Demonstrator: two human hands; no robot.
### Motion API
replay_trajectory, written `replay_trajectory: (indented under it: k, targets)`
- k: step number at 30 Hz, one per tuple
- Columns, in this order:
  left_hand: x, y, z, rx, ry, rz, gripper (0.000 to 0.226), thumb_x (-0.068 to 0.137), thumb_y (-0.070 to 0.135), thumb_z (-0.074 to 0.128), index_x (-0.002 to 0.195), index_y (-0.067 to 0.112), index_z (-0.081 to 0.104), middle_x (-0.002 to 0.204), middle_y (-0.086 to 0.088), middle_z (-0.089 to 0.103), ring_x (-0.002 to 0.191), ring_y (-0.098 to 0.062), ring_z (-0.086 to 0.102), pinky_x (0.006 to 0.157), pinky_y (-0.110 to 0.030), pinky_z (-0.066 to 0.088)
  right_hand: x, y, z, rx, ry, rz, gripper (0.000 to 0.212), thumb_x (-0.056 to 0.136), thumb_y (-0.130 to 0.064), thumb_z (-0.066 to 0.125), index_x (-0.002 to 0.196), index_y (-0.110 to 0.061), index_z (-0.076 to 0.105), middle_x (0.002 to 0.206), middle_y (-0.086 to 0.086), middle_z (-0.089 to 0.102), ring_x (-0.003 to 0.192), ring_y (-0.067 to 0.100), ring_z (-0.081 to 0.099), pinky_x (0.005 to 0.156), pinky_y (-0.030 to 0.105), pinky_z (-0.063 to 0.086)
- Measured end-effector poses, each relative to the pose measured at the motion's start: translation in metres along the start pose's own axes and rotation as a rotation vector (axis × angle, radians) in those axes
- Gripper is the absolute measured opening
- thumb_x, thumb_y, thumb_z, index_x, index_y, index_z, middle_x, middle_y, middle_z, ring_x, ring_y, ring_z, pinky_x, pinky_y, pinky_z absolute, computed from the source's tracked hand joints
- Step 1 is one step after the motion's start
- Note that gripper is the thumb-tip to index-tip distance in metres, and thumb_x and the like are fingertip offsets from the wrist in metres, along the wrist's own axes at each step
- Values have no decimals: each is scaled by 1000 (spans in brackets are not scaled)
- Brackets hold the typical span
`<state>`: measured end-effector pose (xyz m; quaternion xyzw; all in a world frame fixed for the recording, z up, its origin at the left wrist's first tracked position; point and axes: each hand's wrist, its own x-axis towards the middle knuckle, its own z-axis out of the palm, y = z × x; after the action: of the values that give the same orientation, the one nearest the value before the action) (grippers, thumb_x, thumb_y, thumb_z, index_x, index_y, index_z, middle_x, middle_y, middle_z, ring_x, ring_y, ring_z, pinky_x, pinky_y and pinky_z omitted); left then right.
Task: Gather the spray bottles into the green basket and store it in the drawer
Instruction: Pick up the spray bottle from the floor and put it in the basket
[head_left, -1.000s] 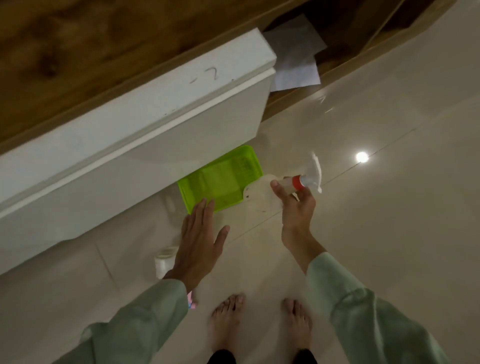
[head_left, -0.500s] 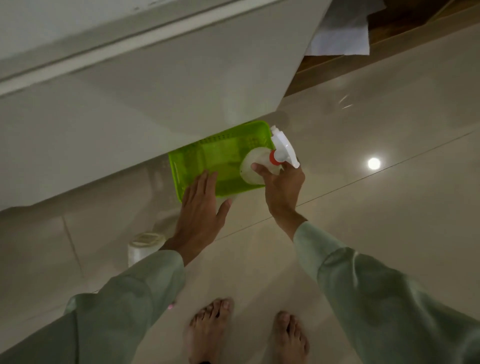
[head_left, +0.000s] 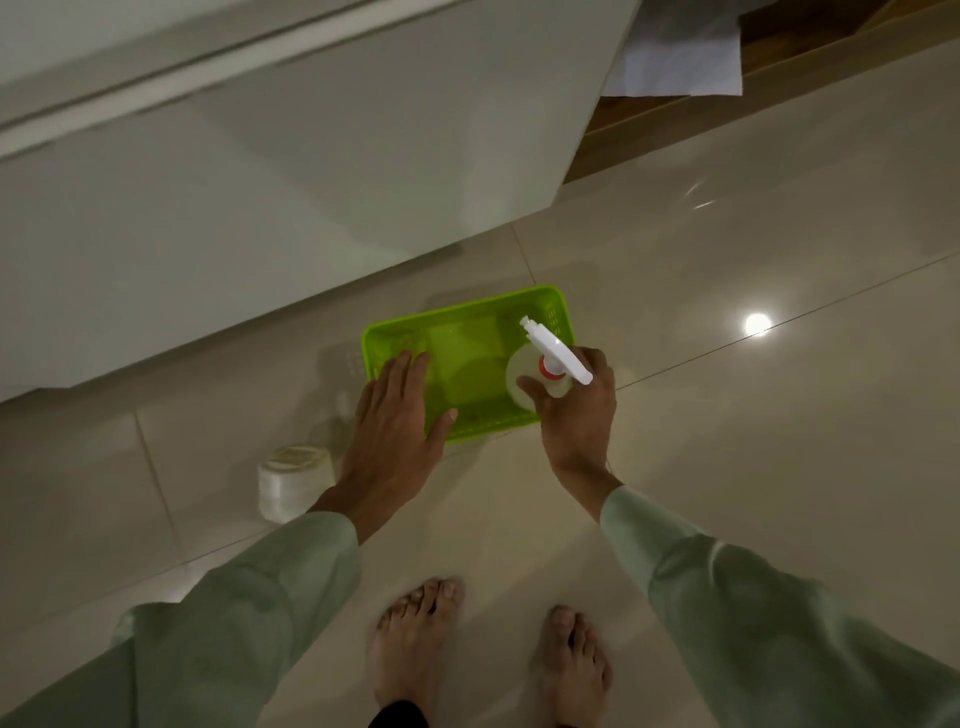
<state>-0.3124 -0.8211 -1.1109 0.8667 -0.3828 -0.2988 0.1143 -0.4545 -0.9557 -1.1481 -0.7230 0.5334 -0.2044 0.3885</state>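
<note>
A bright green basket (head_left: 483, 306) sits on the tiled floor just in front of a white drawer front (head_left: 291, 171). My right hand (head_left: 579, 410) grips a clear spray bottle (head_left: 524, 376) with a white trigger head and a red collar, held upright over the basket's right end. My left hand (head_left: 397, 415) lies flat, fingers spread, over the basket's near left corner. The inside of the basket looks bare apart from the bottle.
A second white bottle (head_left: 293, 480) stands on the floor left of my left wrist. White papers (head_left: 680, 62) lie in a wooden opening at the top right. My bare feet (head_left: 415, 639) stand on the glossy tiles below the basket.
My right hand has carried the spray bottle from beside the basket to over its right end, turning it upright. My left hand has reached forward onto the basket's left corner.
</note>
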Motion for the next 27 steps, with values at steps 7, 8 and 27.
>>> replay_trajectory:
  k: [7,8,27]
  targets:
    - [-8,11,2,-7,-3,-1,69,97,41,50,155,14,22,164,-8,20,151,-27,18,120,-46,20,-20,17,-4,-42,6,23,37,80,-16,80,107,-32,60,102,-8,48,96,15,47,74,13,34]
    - [-8,11,3,-8,-6,-2,69,97,41,50,155,14,21,164,-8,19,151,-26,18,121,-46,20,-21,18,-3,-39,22,36,35,80,-17,81,108,-28,64,101,-6,49,94,17,50,74,16,36]
    - [-35,18,-12,-28,16,-12,68,98,40,50,154,11,24,163,-11,22,150,-29,21,120,-46,21,-43,5,-28,-70,-36,218,65,69,-20,89,125,-7,57,108,7,61,88,25,61,76,38,51]
